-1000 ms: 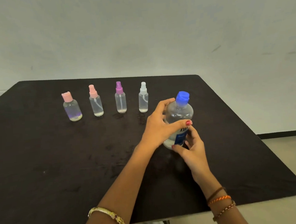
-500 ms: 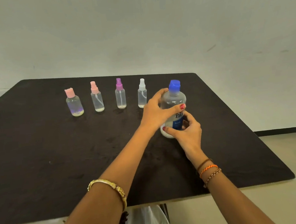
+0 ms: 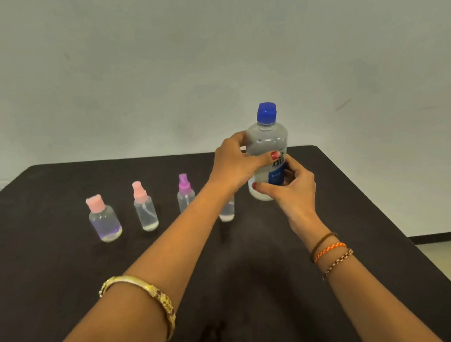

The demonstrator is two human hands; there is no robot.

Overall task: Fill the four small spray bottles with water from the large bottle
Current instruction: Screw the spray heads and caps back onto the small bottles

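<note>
A person stands at a dark worktop [image 3: 53, 276] with both arms stretched forward. The large bottle [image 3: 267, 152], clear with a blue cap [image 3: 266, 112] and a blue label, has just been lifted: half a second ago its base sat on the worktop, and now it is held upright in the air above the far right part of the surface, the cap rising in front of the pale wall [image 3: 210, 51]. The left hand [image 3: 236, 164] wraps the bottle's upper body from the left, thumb across the front, its grip closed around the bottle. The right hand [image 3: 293, 190] grips the lower part from the right and underneath, fingers curled around the label. The cap is still screwed on. Behind and to the left, the four small spray bottles stand in a row on the worktop: one with a wide pink cap [image 3: 103, 219], one with a pink spray top [image 3: 144, 207], one with a purple spray top [image 3: 185, 192], and a fourth [image 3: 226, 210] mostly hidden behind the left forearm, so its top cannot be seen. All visible tops are still in place, and each bottle looks nearly empty. A gold bangle [image 3: 147, 296] circles the left forearm; thread bracelets [image 3: 330, 251] circle the right wrist. The task appears to be at its very start: the bottle is in hand, and opening it looks like the likely next step before any pouring.
</note>
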